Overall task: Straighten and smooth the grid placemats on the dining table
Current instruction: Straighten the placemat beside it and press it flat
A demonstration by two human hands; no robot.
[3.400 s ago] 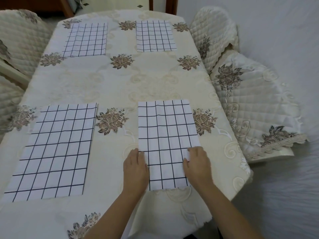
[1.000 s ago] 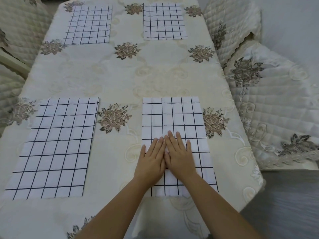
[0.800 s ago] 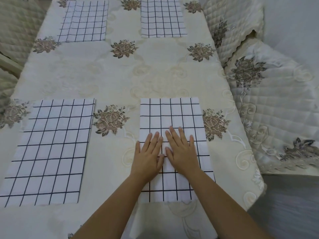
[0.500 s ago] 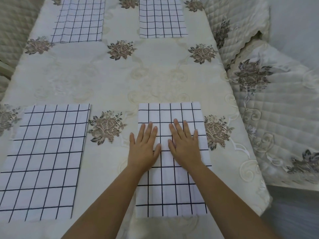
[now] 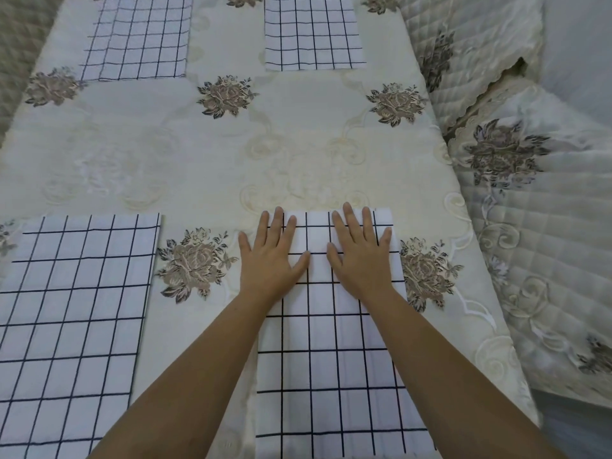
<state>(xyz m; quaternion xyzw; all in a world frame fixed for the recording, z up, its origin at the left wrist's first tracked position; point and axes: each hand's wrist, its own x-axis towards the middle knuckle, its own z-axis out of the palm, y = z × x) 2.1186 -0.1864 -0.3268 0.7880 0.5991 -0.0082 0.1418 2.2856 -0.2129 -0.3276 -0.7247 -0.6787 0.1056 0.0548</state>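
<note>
A white placemat with a black grid (image 5: 331, 369) lies on the near right of the table. My left hand (image 5: 270, 260) presses flat on its far left part, fingers straight and spread, partly over the mat's left edge. My right hand (image 5: 359, 256) presses flat on its far right part, fingertips at the mat's far edge. Another grid placemat (image 5: 69, 316) lies flat at the near left. Two more lie at the far end, one on the left (image 5: 135, 38) and one on the right (image 5: 311, 31).
A cream tablecloth (image 5: 198, 167) with brown embroidered flowers covers the table. Quilted chair covers (image 5: 530, 226) stand close along the right edge, and another chair (image 5: 16, 34) shows at the far left. Grey floor (image 5: 576, 432) lies at the bottom right.
Both hands have slid away from me along the near right placemat, from its middle to its far edge, spreading slightly apart. The view has moved closer to the table.
</note>
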